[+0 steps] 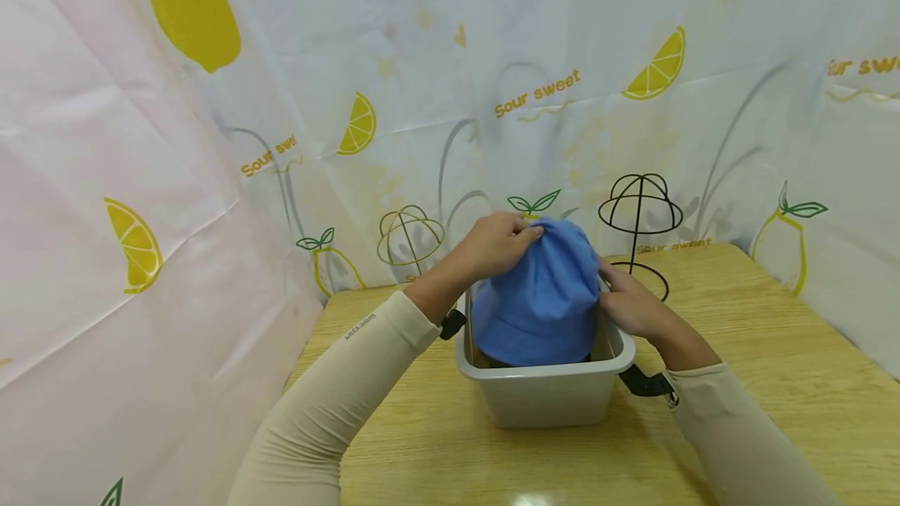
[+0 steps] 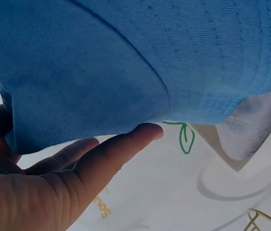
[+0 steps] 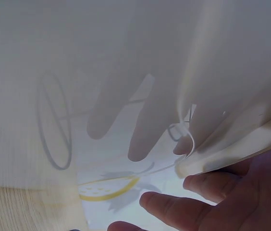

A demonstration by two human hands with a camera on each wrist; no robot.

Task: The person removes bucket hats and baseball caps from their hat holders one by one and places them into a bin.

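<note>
A blue bucket hat (image 1: 541, 295) sits upright, brim down, partly inside a pale grey plastic basin (image 1: 548, 400). My left hand (image 1: 501, 244) pinches the gathered top of its crown. In the left wrist view, the left thumb (image 2: 121, 147) lies along the cloth's edge. My right hand (image 1: 629, 299) is over the basin's right rim, close to the hat's side. Its fingers (image 3: 174, 209) look fairly straight in the right wrist view, beside the basin's outer wall. A pale grey cloth (image 2: 251, 125) shows below the hat; the basin's bottom is hidden.
Behind the basin at right stands a black wire hat stand (image 1: 638, 217). A gold wire stand (image 1: 411, 236) stands at the back left. The wooden table (image 1: 745, 334) meets a lemon-print curtain (image 1: 394, 45) at the back and sides.
</note>
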